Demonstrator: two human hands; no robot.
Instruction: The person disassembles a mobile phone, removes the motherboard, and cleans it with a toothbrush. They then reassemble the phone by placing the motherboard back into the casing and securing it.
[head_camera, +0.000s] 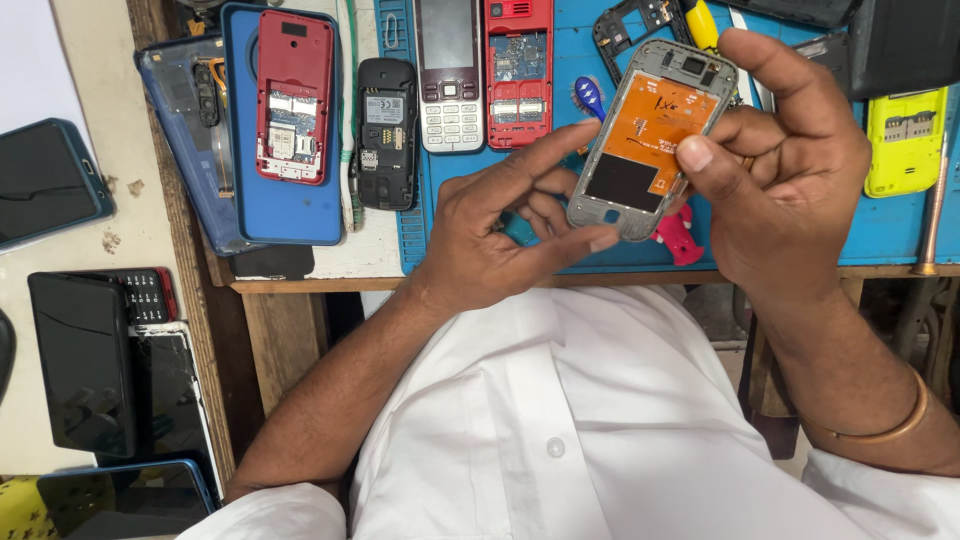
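Both hands hold an opened phone frame (648, 140), grey-rimmed with an orange flex panel and a black patch, above the blue work mat (575, 75). My left hand (500, 225) pinches its lower left edge between thumb and fingers. My right hand (790, 165) grips its right side, thumb pressed on the edge, forefinger curled over the top corner.
On the mat lie a keypad phone (450, 75), a red opened phone (518, 70), a black back cover (387, 130), a red phone body on blue cases (293, 95), a yellow phone shell (905, 140), a pink tool (678, 240). Dark phones and screens (80, 360) sit left.
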